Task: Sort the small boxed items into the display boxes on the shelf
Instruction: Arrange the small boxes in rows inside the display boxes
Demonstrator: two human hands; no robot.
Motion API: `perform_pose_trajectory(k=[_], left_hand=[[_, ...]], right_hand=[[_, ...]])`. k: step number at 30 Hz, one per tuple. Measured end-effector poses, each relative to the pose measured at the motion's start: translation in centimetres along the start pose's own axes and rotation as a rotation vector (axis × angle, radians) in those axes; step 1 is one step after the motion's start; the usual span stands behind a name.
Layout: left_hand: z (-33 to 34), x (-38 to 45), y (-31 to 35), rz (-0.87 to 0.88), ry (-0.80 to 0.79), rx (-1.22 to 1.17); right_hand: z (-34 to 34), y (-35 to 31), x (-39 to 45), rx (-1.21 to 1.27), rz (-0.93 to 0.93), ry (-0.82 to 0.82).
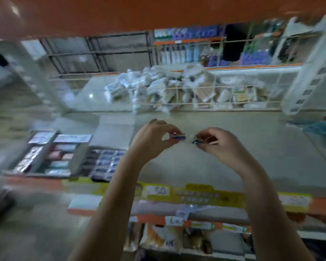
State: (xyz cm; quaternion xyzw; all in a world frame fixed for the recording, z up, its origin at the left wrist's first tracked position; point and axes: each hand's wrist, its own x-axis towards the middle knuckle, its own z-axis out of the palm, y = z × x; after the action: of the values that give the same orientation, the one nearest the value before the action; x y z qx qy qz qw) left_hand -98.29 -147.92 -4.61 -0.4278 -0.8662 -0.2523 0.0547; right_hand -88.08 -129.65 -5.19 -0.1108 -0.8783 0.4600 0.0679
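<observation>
My left hand [154,137] is raised over the middle of the shelf [233,151] and pinches a small white and blue box [178,137] between thumb and fingertips. My right hand [217,143] is level with it, a little to the right, and pinches another small dark blue box [197,141]. The two boxes are close together but apart. At the left of the shelf stand display boxes: one with dark blue packs [106,162], one with pink and pale packs [60,157], and one with silvery packs [29,157]. The whole view is motion-blurred.
A heap of white wrapped packets [158,87] lies behind a wire rail at the back of the shelf. Yellow price labels [196,194] line the orange front edge. A white perforated upright [312,72] stands at the right. Packaged goods [167,238] fill the shelf below.
</observation>
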Motion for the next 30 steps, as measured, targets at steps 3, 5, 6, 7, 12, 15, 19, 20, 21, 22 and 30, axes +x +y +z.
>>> perform_pose_trajectory(k=[3, 5, 6, 7, 12, 15, 19, 20, 21, 22, 30], left_hand=[[-2.7, -3.6, -2.7, -0.086, 0.034, 0.030], [-4.5, -6.0, -4.4, -0.140, 0.069, 0.053], [-5.3, -7.1, -5.3, -0.169, 0.092, 0.063], [-6.0, -8.2, -6.0, -0.199, 0.113, 0.072], [-8.3, -12.4, -9.6, -0.339, 0.124, 0.097], [-9.0, -14.1, -11.5, -0.355, 0.127, 0.095], [-9.5, -15.7, -14.0, -0.368, 0.130, 0.087], [-9.6, -16.0, -14.4, -0.363, 0.138, 0.076], [-9.7, -16.2, -14.8, -0.359, 0.144, 0.062], [-9.8, -16.3, -15.2, -0.352, 0.148, 0.052], [-10.5, -16.6, -17.6, -0.334, 0.068, -0.021]], right_hand=[[3.4, -3.4, 0.6, -0.020, -0.060, -0.077], [5.6, -5.3, 0.9, -0.039, -0.100, -0.124], [6.7, -6.3, 1.1, -0.052, -0.118, -0.143], [7.8, -7.1, 1.3, -0.068, -0.134, -0.161], [12.8, -11.1, 2.0, -0.147, -0.225, -0.228], [15.3, -12.9, 2.2, -0.194, -0.259, -0.276], [18.2, -14.3, 2.1, -0.218, -0.265, -0.324], [18.9, -14.4, 2.1, -0.230, -0.260, -0.335], [19.6, -14.5, 2.1, -0.244, -0.252, -0.343], [20.3, -14.6, 2.1, -0.257, -0.244, -0.347], [23.9, -14.5, 2.5, -0.280, -0.219, -0.326]])
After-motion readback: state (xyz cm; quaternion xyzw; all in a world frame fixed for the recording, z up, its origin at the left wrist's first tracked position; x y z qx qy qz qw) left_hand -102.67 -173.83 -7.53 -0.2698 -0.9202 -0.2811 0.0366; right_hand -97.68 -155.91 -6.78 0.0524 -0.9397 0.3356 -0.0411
